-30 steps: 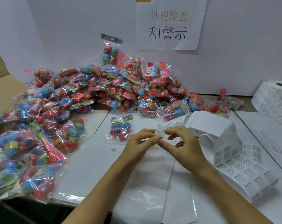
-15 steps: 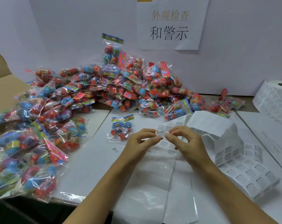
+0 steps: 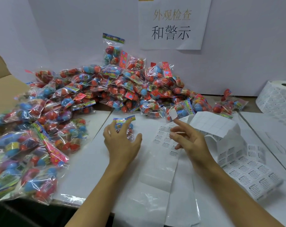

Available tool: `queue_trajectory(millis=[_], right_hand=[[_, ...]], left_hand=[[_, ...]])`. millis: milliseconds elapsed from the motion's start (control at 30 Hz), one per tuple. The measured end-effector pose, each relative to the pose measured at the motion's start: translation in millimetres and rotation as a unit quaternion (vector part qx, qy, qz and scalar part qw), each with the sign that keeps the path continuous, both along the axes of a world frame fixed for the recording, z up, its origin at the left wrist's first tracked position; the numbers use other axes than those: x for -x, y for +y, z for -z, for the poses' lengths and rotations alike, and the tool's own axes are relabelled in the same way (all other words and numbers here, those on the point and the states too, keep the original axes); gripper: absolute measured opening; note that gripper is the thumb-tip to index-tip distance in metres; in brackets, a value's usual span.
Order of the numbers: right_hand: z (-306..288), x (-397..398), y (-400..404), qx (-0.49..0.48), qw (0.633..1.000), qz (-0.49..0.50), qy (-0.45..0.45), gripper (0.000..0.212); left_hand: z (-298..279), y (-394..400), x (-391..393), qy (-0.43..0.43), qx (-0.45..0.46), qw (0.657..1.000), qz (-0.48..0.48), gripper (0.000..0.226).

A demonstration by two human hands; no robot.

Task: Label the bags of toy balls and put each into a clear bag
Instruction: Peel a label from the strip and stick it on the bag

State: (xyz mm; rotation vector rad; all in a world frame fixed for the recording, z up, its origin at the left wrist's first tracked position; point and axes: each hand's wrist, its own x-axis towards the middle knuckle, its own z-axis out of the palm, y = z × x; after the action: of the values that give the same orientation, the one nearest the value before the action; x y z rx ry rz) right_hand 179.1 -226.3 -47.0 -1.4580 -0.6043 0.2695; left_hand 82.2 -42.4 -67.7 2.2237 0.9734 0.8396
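Left hand (image 3: 122,141) spread over a half-hidden ball bag (image 3: 124,122); right hand (image 3: 190,141) open, label (image 3: 173,114) stuck on fingertip

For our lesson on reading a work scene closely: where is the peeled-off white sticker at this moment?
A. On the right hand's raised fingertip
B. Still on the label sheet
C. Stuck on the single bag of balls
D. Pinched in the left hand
A: the white sticker sits on the raised fingertip of the right hand, while the left hand reaches over the single bag of toy balls.
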Motion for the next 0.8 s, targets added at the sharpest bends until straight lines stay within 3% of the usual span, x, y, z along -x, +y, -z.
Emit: queue_trajectory(millis=[67, 133, 267, 367, 467, 667, 800], right_hand=[[1, 0, 2, 0.006, 1.0, -0.014, 0.001, 0.05], [3, -1, 3, 0.012, 1.0, -0.018, -0.002, 0.057], [5, 1, 3, 0.01, 1.0, -0.021, -0.006, 0.068], [6, 3, 5, 0.014, 1.0, -0.014, -0.004, 0.076], [9, 7, 8, 0.016, 1.0, -0.024, 0.008, 0.086], [13, 3, 9, -0.039, 0.998, -0.006, 0.047, 0.098], [14, -4, 4, -0.041, 0.997, 0.036, 0.051, 0.096]], left_hand=[[1, 9, 2, 0.09, 0.033, 0.995, -0.003, 0.062], [3, 12, 1, 0.101, 0.048, 0.994, 0.008, 0.056], [1, 10, 1, 0.006, 0.06, 0.998, 0.009, 0.03], [-1, 4, 0, -0.105, 0.101, 0.985, 0.088, 0.015], [-7, -16, 0, -0.132, 0.098, 0.971, 0.175, 0.01], [-7, -32, 4, -0.126, 0.04, 0.936, 0.325, 0.019], [-9, -31, 7, -0.138, 0.085, 0.911, 0.379, 0.053]])
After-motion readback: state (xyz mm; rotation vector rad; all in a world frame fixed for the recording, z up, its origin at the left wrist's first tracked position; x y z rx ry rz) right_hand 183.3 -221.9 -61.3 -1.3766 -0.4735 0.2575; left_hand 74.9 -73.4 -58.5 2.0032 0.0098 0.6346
